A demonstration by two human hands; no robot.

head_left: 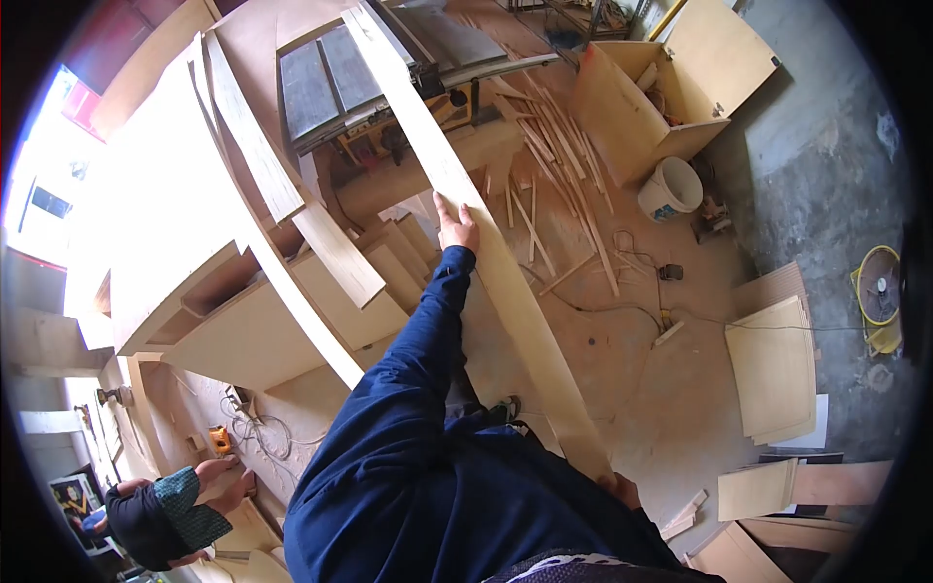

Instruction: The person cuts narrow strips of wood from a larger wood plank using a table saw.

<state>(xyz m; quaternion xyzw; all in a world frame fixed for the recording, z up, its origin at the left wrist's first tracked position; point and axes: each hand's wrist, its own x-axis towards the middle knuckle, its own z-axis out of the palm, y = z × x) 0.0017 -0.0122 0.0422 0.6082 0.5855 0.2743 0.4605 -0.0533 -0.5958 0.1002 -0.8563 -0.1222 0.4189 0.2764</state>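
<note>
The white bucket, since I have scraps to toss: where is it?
In the head view, the white bucket stands on the floor at upper right, beside the open wooden cabinet and right of the wood strips.

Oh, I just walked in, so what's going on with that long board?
Someone in a dark blue long-sleeved top is handling a long, pale, flat wooden board with both hands. The left hand is on it partway along; the right hand, partly hidden, is at the near end. The board's far end reaches over a table saw with a dark metal top. Thin wooden strips lie scattered on the brown floor.
</note>
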